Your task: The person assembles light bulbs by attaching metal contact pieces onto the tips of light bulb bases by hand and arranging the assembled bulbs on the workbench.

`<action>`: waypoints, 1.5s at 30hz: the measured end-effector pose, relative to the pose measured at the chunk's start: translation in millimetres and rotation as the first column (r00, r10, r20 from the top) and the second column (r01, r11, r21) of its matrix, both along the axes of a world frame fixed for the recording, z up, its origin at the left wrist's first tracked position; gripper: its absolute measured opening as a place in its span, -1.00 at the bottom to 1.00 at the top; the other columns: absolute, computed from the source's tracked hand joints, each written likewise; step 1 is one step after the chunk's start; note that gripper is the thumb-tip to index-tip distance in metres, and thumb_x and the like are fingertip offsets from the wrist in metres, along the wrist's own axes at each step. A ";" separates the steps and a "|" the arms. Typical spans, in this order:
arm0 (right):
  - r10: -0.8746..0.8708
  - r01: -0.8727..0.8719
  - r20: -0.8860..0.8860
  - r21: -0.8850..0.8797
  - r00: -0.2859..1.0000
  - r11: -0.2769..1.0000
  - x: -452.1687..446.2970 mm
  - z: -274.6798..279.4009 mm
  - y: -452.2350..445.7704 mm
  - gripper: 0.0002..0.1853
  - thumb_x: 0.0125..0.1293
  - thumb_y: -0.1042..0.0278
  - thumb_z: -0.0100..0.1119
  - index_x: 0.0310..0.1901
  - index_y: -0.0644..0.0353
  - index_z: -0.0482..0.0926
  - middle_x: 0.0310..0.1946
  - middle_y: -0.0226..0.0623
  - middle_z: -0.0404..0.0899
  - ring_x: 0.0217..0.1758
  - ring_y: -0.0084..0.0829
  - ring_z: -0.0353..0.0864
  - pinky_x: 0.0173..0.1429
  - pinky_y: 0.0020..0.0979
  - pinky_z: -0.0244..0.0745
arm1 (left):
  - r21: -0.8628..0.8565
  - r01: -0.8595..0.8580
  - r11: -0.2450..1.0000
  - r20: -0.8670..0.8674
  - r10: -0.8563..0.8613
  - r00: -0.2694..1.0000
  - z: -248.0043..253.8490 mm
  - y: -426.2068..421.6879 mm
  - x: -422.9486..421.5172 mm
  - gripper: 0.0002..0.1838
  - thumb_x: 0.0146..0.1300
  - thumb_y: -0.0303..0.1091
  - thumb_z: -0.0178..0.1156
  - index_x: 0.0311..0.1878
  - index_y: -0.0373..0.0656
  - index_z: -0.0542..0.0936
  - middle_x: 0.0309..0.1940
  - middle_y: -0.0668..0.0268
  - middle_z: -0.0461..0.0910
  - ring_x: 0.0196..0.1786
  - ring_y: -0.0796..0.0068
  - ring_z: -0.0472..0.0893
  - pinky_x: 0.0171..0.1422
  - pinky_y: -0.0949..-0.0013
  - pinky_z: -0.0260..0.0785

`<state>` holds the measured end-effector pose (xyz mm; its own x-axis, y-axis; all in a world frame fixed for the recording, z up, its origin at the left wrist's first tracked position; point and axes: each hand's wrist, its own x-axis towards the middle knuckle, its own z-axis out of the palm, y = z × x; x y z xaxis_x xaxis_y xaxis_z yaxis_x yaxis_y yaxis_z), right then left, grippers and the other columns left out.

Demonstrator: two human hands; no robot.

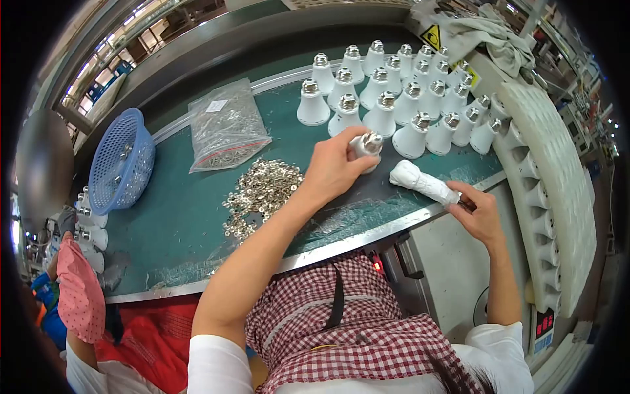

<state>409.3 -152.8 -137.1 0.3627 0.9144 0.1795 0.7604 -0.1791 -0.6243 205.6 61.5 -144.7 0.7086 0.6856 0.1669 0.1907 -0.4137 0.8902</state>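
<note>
My left hand is closed round a white bulb base with its metal screw cap pointing up. In my right hand is one end of a white wrapped tool, its thick rounded head pointing left towards the bulb base, a small gap apart from it. Many white bulb bases stand upright, caps up, behind both hands. A heap of small metal pieces lies left of my left hand, and a clear bag of metal pieces lies behind the heap.
A blue basket stands at the left, with more bulb bases beside it. A co-worker's pink sleeve and gloved hand are at the far left. White moulded trays stand at the right edge, below a grey cloth.
</note>
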 end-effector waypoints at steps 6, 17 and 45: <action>0.145 -0.140 -0.019 0.178 0.989 0.974 0.1 -23.8 13.7 -0.58 -0.05 0.47 0.31 -0.05 0.12 0.57 -0.50 -0.25 0.54 -0.56 -0.53 0.46 -0.44 -0.46 0.38 | -0.202 -0.034 0.979 -0.040 0.027 0.999 8.3 -2.5 28.8 -0.43 0.02 -0.31 0.30 0.11 -0.30 0.39 -0.55 0.26 0.55 -0.42 0.58 0.57 -0.35 0.44 0.42; 0.065 -0.100 0.346 0.087 0.936 0.991 -8.7 -37.5 50.1 -0.56 0.14 0.52 0.13 0.11 0.18 0.41 -0.09 -0.10 0.41 -0.02 -0.15 0.41 0.09 -0.31 0.29 | 0.489 -0.580 0.652 0.213 0.555 0.804 -4.6 -63.9 -217.6 -0.79 0.04 -0.56 0.16 -0.20 -0.21 0.58 -0.49 0.22 0.53 -0.43 0.29 0.50 -0.28 0.33 0.37; 0.752 -0.897 0.530 0.040 0.392 0.440 -314.8 67.4 275.1 -0.52 -0.02 0.45 0.27 0.01 0.15 0.42 -0.11 -0.09 0.39 -0.02 -0.10 0.42 0.06 -0.24 0.35 | 0.671 -0.620 0.406 0.175 0.727 0.664 -36.8 -52.8 -272.2 -0.69 -0.08 -0.41 0.28 -0.19 -0.14 0.56 -0.38 0.33 0.43 -0.19 0.28 0.40 -0.07 0.21 0.23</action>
<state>94.6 122.3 -69.6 -0.7147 0.5869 0.3804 0.5858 0.7995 -0.1329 -66.7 8.7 -181.5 0.1153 0.7006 0.7042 0.7545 -0.5228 0.3966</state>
